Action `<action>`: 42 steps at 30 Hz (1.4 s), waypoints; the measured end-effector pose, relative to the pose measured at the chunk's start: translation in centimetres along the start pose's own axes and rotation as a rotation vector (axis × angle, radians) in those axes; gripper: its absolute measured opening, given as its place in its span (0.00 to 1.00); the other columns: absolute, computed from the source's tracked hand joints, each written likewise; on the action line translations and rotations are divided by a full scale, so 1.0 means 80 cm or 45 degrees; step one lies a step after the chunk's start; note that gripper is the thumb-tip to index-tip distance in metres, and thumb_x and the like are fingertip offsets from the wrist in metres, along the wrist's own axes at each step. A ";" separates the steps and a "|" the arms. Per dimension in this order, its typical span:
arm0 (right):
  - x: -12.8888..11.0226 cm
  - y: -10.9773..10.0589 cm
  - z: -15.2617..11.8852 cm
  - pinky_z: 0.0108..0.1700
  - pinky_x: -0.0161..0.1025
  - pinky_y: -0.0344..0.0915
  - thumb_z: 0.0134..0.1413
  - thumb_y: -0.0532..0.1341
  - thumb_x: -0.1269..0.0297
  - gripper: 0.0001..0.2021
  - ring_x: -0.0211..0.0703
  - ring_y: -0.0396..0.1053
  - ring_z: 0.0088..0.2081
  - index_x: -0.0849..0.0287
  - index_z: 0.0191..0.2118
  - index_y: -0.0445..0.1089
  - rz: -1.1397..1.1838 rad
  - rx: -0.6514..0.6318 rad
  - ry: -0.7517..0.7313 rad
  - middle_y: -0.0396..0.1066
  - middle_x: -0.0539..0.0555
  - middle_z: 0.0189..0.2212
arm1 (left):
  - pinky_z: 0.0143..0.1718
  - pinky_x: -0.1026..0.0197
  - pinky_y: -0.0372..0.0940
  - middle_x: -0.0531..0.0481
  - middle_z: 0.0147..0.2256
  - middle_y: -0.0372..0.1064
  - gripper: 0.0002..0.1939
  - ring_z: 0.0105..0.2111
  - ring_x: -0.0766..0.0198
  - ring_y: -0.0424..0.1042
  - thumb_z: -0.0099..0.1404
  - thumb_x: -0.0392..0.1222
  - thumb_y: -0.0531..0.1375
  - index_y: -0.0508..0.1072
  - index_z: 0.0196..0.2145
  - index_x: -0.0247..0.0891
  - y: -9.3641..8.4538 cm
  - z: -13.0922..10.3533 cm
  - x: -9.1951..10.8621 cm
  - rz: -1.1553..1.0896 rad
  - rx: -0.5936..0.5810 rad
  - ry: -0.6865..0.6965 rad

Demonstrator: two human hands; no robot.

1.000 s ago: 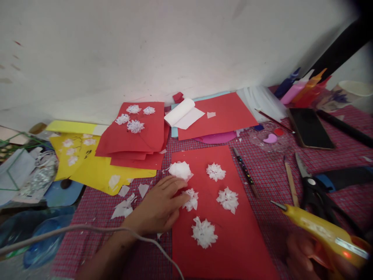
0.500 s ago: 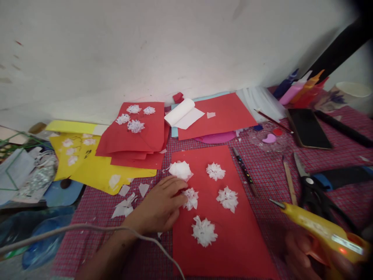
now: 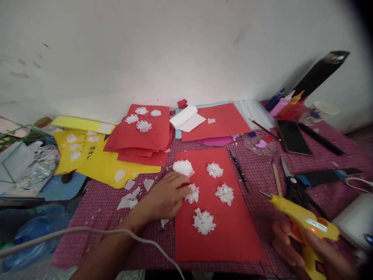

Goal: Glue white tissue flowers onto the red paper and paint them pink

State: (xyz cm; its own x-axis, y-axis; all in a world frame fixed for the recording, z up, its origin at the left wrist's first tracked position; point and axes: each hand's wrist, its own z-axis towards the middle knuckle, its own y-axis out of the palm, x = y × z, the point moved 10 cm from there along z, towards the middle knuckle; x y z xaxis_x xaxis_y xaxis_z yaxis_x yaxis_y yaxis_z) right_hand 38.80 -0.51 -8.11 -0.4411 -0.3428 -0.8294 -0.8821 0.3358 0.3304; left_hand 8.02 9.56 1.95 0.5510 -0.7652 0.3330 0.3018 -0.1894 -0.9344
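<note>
My right hand (image 3: pixel 294 241) is wrapped round a yellow hot glue gun (image 3: pixel 303 217), its nozzle pointing left and a small orange light glowing on its side. On a red sheet of paper (image 3: pixel 230 241) lie several ruffled white paper flowers (image 3: pixel 204 221). My left hand (image 3: pixel 169 196) rests palm down at the sheet's left edge, fingers stretched forward and a little bent. Its fingertips touch or nearly touch a paper flower (image 3: pixel 192 193) and a small pile of white paper pieces (image 3: pixel 183 167); the contact is partly hidden.
A pale cord (image 3: pixel 116 231) crosses above my left forearm. Scissors (image 3: pixel 291 186), a patterned pen (image 3: pixel 240 171) and a phone (image 3: pixel 293 136) lie to the right. Red sheets with flowers (image 3: pixel 140 140), yellow paper (image 3: pixel 96 167) and a white paper roll (image 3: pixel 183 116) lie toward the wall.
The view has shifted, bringing a white object at the right edge into sight. The glue gun is still in my right hand, a little farther left in view. My left hand stays by the same flower.
</note>
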 end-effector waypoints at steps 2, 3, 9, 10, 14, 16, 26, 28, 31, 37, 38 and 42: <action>-0.001 0.010 -0.001 0.20 0.41 0.62 0.57 0.63 0.49 0.13 0.41 0.57 0.19 0.54 0.34 0.74 0.033 -0.068 0.075 0.64 0.54 0.21 | 0.62 0.46 0.60 0.42 0.54 0.67 0.21 0.56 0.52 0.64 0.60 0.29 0.56 0.72 0.50 0.40 0.000 -0.001 0.001 -0.002 0.000 0.000; -0.002 0.012 0.000 0.21 0.40 0.62 0.57 0.64 0.49 0.13 0.39 0.57 0.19 0.54 0.34 0.74 0.049 -0.082 0.087 0.65 0.54 0.23 | 0.61 0.46 0.61 0.42 0.53 0.67 0.21 0.56 0.52 0.64 0.59 0.29 0.56 0.72 0.50 0.40 -0.001 -0.001 0.001 -0.002 0.002 0.001; -0.006 0.019 -0.002 0.22 0.38 0.62 0.57 0.65 0.50 0.13 0.37 0.55 0.20 0.54 0.35 0.74 0.090 -0.096 0.061 0.64 0.52 0.24 | 0.58 0.48 0.63 0.42 0.51 0.67 0.16 0.53 0.53 0.66 0.59 0.29 0.56 0.73 0.44 0.39 -0.001 -0.002 0.003 0.009 -0.003 0.027; -0.005 0.020 -0.003 0.22 0.37 0.61 0.57 0.65 0.50 0.13 0.37 0.55 0.21 0.55 0.35 0.74 0.097 -0.100 0.067 0.64 0.52 0.24 | 0.58 0.48 0.63 0.42 0.50 0.68 0.15 0.53 0.53 0.66 0.59 0.29 0.56 0.73 0.43 0.39 -0.001 -0.002 0.003 0.010 -0.003 0.026; -0.007 0.022 -0.003 0.22 0.35 0.61 0.54 0.67 0.51 0.13 0.34 0.55 0.21 0.55 0.35 0.73 0.118 -0.086 0.067 0.64 0.52 0.27 | 0.58 0.50 0.63 0.43 0.49 0.68 0.12 0.52 0.54 0.67 0.59 0.30 0.56 0.73 0.40 0.38 -0.002 -0.002 0.003 0.024 0.012 0.033; -0.009 0.023 -0.004 0.22 0.35 0.61 0.54 0.67 0.51 0.13 0.34 0.54 0.21 0.55 0.35 0.74 0.126 -0.085 0.060 0.64 0.51 0.27 | 0.58 0.50 0.63 0.43 0.49 0.68 0.10 0.52 0.54 0.67 0.60 0.30 0.56 0.73 0.38 0.38 -0.004 -0.002 0.003 0.035 0.037 0.042; -0.020 0.037 -0.010 0.23 0.34 0.62 0.54 0.68 0.49 0.13 0.33 0.53 0.21 0.54 0.35 0.73 0.088 -0.073 0.001 0.62 0.50 0.27 | 0.53 0.50 0.64 0.44 0.45 0.71 0.11 0.47 0.55 0.68 0.60 0.29 0.56 0.73 0.38 0.38 -0.032 -0.013 -0.022 0.130 0.213 -0.049; -0.025 0.039 -0.013 0.23 0.35 0.63 0.54 0.68 0.49 0.14 0.34 0.55 0.21 0.54 0.36 0.74 0.040 -0.065 -0.056 0.63 0.50 0.27 | 0.53 0.50 0.64 0.44 0.44 0.71 0.11 0.47 0.55 0.68 0.62 0.30 0.55 0.74 0.39 0.38 -0.041 -0.017 -0.029 0.168 0.275 -0.087; -0.034 0.040 -0.020 0.24 0.36 0.63 0.53 0.70 0.48 0.15 0.36 0.59 0.22 0.55 0.36 0.74 -0.064 -0.044 -0.124 0.67 0.51 0.28 | 0.53 0.50 0.64 0.44 0.43 0.71 0.10 0.47 0.55 0.69 0.64 0.31 0.55 0.74 0.39 0.39 -0.051 -0.020 -0.035 0.194 0.337 -0.115; -0.048 0.045 -0.040 0.20 0.34 0.58 0.51 0.71 0.46 0.19 0.37 0.63 0.21 0.57 0.38 0.76 -0.337 -0.006 -0.161 0.72 0.54 0.28 | 0.49 0.51 0.63 0.46 0.40 0.72 0.08 0.43 0.56 0.69 0.69 0.34 0.54 0.73 0.37 0.38 -0.050 -0.020 -0.040 0.262 0.315 -0.130; -0.051 0.048 -0.043 0.20 0.34 0.58 0.51 0.71 0.46 0.19 0.37 0.64 0.21 0.57 0.38 0.76 -0.385 0.001 -0.176 0.73 0.54 0.28 | 0.49 0.51 0.63 0.46 0.39 0.71 0.08 0.42 0.56 0.69 0.70 0.34 0.54 0.73 0.37 0.38 -0.049 -0.020 -0.040 0.269 0.317 -0.127; -0.054 0.065 -0.050 0.23 0.35 0.61 0.52 0.70 0.46 0.19 0.39 0.66 0.23 0.57 0.38 0.77 -0.508 0.033 -0.238 0.74 0.54 0.27 | 0.47 0.52 0.62 0.47 0.37 0.71 0.10 0.41 0.57 0.69 0.73 0.39 0.53 0.73 0.36 0.38 -0.047 -0.020 -0.039 0.290 0.342 -0.120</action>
State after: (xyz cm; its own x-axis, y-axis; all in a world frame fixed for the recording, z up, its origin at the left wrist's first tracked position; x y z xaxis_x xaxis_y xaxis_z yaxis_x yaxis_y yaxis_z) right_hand 35.47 -0.83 -1.05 -0.0270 -0.2866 -0.9577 -0.9719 0.2315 -0.0418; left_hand 3.92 11.68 4.21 0.6932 -0.7066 0.1420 0.3498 0.1577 -0.9234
